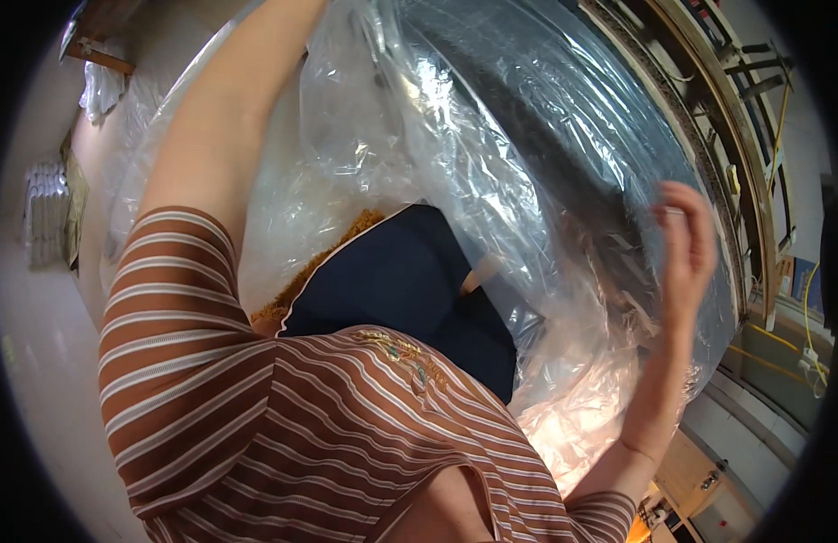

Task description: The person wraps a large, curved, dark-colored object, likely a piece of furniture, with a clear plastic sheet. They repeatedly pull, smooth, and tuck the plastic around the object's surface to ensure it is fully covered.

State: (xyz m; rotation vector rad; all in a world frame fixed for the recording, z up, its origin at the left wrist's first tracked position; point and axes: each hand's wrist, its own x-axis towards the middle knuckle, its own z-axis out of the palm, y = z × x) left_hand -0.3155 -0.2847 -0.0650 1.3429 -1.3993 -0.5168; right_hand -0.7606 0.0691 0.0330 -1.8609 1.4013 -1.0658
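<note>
A large, crumpled sheet of clear plastic film [374, 127] spreads in front of me and off to the right, over something dark that cannot be made out. My left arm reaches up across the left side of the film, and its hand lies beyond the top edge. My right hand [688, 240] is raised at the right, over or beside the film. Its fingers are loosely bent, somewhat blurred, with nothing visible in them. Navy cloth with pale edging [383, 267] hangs at my front, below the striped top. Shaggy mustard-brown material [324, 258] shows beside it.
A long frame with metal and wooden rails [709, 100] curves along the right. Yellow cords [810, 317] hang beyond it. A stack of plastic-wrapped packs [46, 213] stands at the far left. Wooden furniture [98, 54] is at the upper left, and a wooden cabinet [695, 475] at the lower right.
</note>
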